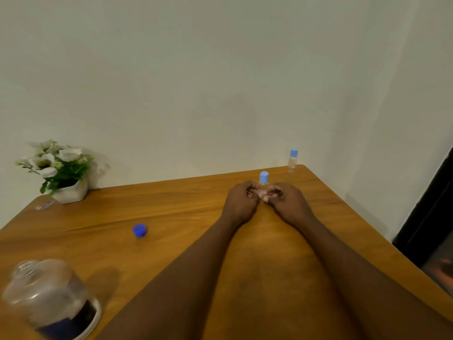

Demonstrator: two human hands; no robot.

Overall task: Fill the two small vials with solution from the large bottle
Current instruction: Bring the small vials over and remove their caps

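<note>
Near the table's far edge, left hand (241, 200) and right hand (284, 198) pinch the capped vial (263, 184) with curled fingers.

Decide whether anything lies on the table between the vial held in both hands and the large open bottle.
Only the loose blue cap lies between the vial, held by the left hand and right hand, and the large bottle, a little beyond the straight line. Nothing else visible is in the way.

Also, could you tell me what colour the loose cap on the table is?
The loose cap is deep blue, best seen in the head view.
</note>
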